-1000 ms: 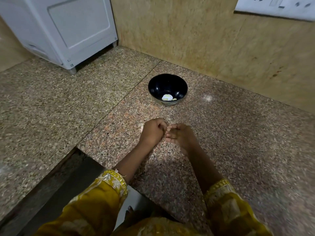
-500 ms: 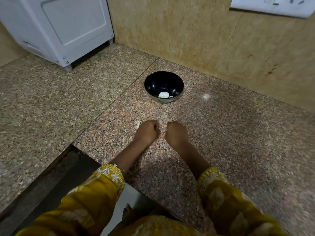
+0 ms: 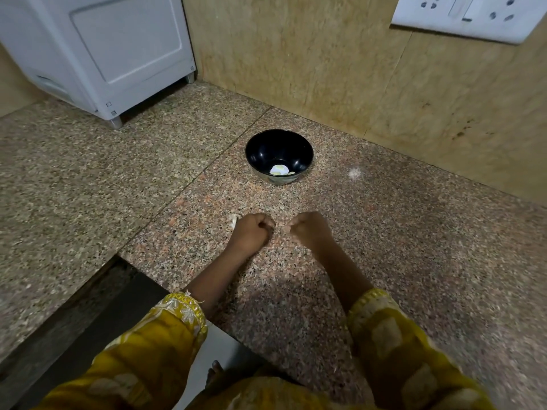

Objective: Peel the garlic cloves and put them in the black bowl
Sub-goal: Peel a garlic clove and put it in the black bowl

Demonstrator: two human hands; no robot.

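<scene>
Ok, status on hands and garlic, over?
Left hand, right hand: fingers curled, apart, contents hidden. Black bowl holds peeled garlic. Peel scrap beside left hand; nothing blocking bowl.

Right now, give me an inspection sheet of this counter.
Surface: speckled granite counter, seam running left of the bowl.
Job's things: black bowl upright, pale peeled garlic inside.
Clutter: pale peel scrap beside left hand; white speck right of bowl.
Hands: left hand and right hand curled, apart; contents hidden.
Cables: nothing seen.
Surroundings: white appliance back left; socket plate on tiled wall.
</scene>
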